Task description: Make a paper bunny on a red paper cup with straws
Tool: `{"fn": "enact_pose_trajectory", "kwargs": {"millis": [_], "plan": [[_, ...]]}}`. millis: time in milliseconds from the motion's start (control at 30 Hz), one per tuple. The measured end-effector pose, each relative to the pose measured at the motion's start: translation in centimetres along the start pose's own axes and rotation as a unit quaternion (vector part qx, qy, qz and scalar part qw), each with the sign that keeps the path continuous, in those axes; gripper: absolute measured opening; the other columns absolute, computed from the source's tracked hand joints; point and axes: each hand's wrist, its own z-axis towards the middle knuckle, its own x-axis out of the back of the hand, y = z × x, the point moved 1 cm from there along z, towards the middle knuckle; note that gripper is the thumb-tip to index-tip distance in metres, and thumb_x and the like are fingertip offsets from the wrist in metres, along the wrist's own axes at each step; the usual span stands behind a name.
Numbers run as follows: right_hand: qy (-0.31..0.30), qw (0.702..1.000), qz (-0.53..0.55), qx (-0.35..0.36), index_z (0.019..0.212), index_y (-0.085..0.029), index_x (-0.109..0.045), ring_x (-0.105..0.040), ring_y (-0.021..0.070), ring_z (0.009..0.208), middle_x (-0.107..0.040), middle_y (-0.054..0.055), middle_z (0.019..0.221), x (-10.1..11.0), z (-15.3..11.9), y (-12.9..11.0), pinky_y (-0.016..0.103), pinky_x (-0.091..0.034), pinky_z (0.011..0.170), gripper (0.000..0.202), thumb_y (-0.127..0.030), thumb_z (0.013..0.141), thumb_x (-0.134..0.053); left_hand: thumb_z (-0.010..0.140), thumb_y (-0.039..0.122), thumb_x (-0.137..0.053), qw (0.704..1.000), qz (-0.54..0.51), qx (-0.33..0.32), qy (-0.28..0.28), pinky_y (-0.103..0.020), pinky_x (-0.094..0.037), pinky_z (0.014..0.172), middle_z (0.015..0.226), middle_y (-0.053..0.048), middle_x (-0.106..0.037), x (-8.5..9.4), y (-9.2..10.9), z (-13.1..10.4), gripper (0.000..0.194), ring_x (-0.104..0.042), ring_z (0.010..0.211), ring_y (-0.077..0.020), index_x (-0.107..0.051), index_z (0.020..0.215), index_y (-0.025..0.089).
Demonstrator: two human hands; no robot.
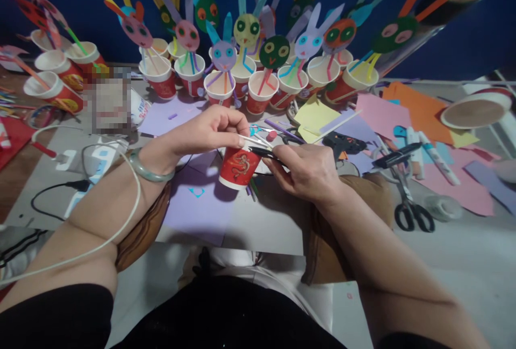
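Note:
A red paper cup (242, 167) with a gold dragon print is upside down in front of me, its white rim lowest. My left hand (220, 131) is closed at the cup's upper end, pinching one end of a thin white stick (258, 141). My right hand (308, 169) is closed round a slim black tool (263, 151) whose tip reaches the cup; its exact kind is hidden by my fingers. The stick's other end runs to my right fingers. Behind them lies a small red cylindrical piece (271, 135).
Several cups with paper rabbit heads on straws, such as a green one (274, 52), line the back. To the right lie black-handled scissors (409, 204), a clear tape roll (443, 207), a black glue gun (344, 143) and coloured paper (382, 112). A white cable (135, 204) crosses my left arm.

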Motion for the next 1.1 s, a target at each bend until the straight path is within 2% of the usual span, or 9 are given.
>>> {"fn": "enact_pose_trajectory", "kwargs": {"millis": [167, 267, 400, 633, 833, 1100], "plan": [[-0.026, 1.000, 0.013, -0.007, 0.077, -0.020, -0.057, -0.037, 0.0134, 0.048, -0.050, -0.002, 0.053, 0.16, 0.17, -0.12, 0.030, -0.020, 0.054, 0.038, -0.041, 0.103, -0.039, 0.073, 0.027, -0.075, 1.000, 0.002, 0.000, -0.027, -0.020, -0.045, 0.052, 0.067, 0.000, -0.065, 0.26, 0.08, -0.07, 0.015, -0.057, 0.057, -0.0092, -0.067, 0.076, 0.015], [-0.015, 1.000, 0.012, 0.002, 0.076, -0.020, -0.056, -0.039, 0.0133, 0.048, -0.050, -0.002, 0.053, 0.17, 0.13, -0.11, 0.029, -0.020, 0.053, 0.038, -0.041, 0.102, -0.040, 0.074, 0.026, -0.074, 0.999, 0.009, 0.004, -0.041, -0.020, -0.044, 0.051, 0.065, 0.000, -0.063, 0.44, -0.04, -0.12, 0.013, -0.055, 0.055, -0.0092, -0.068, 0.077, 0.016], [-0.003, 0.999, 0.032, 0.014, 0.076, -0.020, -0.055, -0.039, 0.0129, 0.048, -0.050, -0.002, 0.053, 0.19, 0.02, -0.07, 0.029, -0.021, 0.054, 0.035, -0.038, 0.102, -0.041, 0.074, 0.028, -0.076, 0.999, 0.013, 0.004, -0.043, -0.021, -0.044, 0.050, 0.063, 0.000, -0.062, 0.52, -0.15, -0.13, 0.013, -0.055, 0.053, -0.0095, -0.069, 0.076, 0.017], [-0.030, 0.998, 0.040, 0.025, 0.075, -0.020, -0.056, -0.037, 0.0126, 0.047, -0.048, -0.002, 0.051, 0.27, 0.04, -0.04, 0.030, -0.019, 0.054, 0.037, -0.038, 0.103, -0.039, 0.074, 0.026, -0.074, 0.998, 0.008, 0.004, -0.057, -0.020, -0.043, 0.048, 0.061, 0.001, -0.061, 0.41, -0.11, -0.13, 0.011, -0.054, 0.052, -0.0089, -0.068, 0.073, 0.017], [0.001, 0.999, 0.041, 0.035, 0.075, -0.020, -0.056, -0.038, 0.0124, 0.047, -0.049, -0.002, 0.051, 0.15, -0.01, 0.02, 0.030, -0.021, 0.054, 0.034, -0.036, 0.102, -0.042, 0.074, 0.024, -0.073, 0.997, -0.002, 0.006, -0.078, -0.020, -0.044, 0.047, 0.061, 0.000, -0.064, 0.41, 0.01, -0.11, 0.008, -0.056, 0.051, -0.0097, -0.069, 0.074, 0.018], [-0.022, 0.999, 0.033, 0.026, 0.073, -0.021, -0.056, -0.037, 0.0123, 0.046, -0.048, -0.002, 0.051, 0.16, 0.08, -0.02, 0.030, -0.022, 0.053, 0.036, -0.041, 0.100, -0.043, 0.069, 0.026, -0.082, 0.998, 0.021, -0.004, -0.051, -0.021, -0.048, 0.046, 0.059, 0.000, -0.065, 0.30, 0.01, -0.10, 0.014, -0.058, 0.048, -0.0107, -0.071, 0.069, 0.018]]}}
